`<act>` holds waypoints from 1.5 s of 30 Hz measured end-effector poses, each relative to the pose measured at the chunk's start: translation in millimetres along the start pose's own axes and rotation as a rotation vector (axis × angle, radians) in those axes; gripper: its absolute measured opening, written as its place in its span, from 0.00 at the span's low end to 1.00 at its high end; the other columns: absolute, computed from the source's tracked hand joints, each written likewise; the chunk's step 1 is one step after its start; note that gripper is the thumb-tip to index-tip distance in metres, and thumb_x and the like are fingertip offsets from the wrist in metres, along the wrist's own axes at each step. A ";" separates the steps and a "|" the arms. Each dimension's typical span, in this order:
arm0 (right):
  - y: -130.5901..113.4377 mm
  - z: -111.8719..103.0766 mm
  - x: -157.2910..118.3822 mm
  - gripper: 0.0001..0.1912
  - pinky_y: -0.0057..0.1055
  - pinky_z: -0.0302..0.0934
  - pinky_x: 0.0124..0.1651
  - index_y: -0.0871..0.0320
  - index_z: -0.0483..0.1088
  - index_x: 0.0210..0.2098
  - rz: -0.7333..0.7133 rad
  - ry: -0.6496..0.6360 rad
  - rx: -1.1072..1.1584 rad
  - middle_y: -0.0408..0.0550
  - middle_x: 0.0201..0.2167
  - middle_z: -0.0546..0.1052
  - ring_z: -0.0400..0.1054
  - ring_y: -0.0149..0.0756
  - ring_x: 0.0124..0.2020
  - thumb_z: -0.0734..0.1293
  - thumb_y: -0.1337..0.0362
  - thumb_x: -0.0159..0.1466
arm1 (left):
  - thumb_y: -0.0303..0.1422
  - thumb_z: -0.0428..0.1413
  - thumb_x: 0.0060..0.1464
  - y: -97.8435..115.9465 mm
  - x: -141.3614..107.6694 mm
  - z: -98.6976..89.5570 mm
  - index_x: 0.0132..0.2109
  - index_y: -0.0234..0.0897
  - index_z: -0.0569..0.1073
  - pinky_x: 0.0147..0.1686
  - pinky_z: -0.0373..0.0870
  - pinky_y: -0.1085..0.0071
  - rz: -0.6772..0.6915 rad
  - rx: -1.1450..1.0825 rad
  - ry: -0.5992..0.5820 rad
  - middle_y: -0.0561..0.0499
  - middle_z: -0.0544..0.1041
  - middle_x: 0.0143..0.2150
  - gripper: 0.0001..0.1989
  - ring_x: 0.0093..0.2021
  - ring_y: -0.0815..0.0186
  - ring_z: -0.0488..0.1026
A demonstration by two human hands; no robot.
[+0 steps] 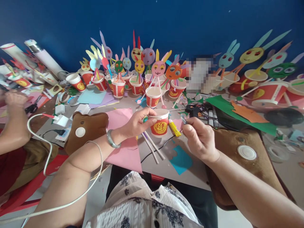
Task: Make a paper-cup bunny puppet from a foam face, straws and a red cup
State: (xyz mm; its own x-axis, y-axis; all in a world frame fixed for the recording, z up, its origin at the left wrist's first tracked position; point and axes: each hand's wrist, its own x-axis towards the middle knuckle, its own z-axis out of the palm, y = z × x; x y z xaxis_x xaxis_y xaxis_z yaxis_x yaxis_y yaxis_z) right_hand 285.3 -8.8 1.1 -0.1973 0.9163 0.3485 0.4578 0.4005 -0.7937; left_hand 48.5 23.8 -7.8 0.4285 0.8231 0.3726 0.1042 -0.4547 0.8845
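My left hand (142,120) grips the rim of a red and white paper cup (159,127), which stands upright on the table in front of me. To the right of the cup, my right hand (200,137) is closed, with a small clear piece (183,119) pinched between thumb and fingers; its kind is too small to tell. A yellow tube (175,128) lies between the cup and that hand. Near the cup's base, pale paper strips (153,147) rest on the table. A torn piece of blue paper (181,160) lies below the right hand.
Behind stand several paper cups with rabbit-faced paper figures (158,68). Pink paper (124,142) and a brown hot-water bag (86,131) lie left; another brown bag (247,164) and green paper (239,114) lie right. A white cable (101,158) crosses my left arm. Another person's hand (16,97) is far left.
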 end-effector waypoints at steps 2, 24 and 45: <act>6.3 1.9 2.8 0.23 0.30 0.49 0.24 0.54 0.62 0.29 0.102 0.065 0.159 0.40 0.19 0.61 0.52 0.30 0.20 0.64 0.41 0.64 | 0.40 0.55 0.62 0.6 -1.4 1.4 0.39 0.37 0.70 0.45 0.67 0.66 0.091 0.093 0.031 0.47 0.74 0.38 0.10 0.41 0.64 0.70; 4.8 17.8 8.5 0.23 0.28 0.35 0.20 0.53 0.57 0.27 0.458 -0.299 0.743 0.31 0.14 0.49 0.40 0.24 0.14 0.71 0.46 0.58 | 0.42 0.62 0.54 6.8 -14.9 7.4 0.35 0.43 0.74 0.62 0.60 0.48 0.270 0.352 0.069 0.49 0.76 0.34 0.09 0.48 0.56 0.72; 8.3 19.7 0.5 0.17 0.26 0.49 0.22 0.55 0.66 0.30 0.221 0.044 0.434 0.38 0.20 0.62 0.52 0.26 0.20 0.70 0.49 0.62 | 0.44 0.68 0.43 -3.3 4.6 9.9 0.45 0.33 0.77 0.46 0.74 0.61 -0.485 -0.771 -0.022 0.41 0.81 0.44 0.24 0.45 0.56 0.78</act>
State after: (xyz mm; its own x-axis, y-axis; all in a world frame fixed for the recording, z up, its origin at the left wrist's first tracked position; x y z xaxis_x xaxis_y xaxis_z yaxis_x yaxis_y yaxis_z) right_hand 271.9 -4.9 -15.1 -0.0953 0.9823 0.1614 0.0788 0.1691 -0.9824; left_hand 59.0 25.7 -11.8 0.5123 0.8543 -0.0879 -0.3477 0.2999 0.8884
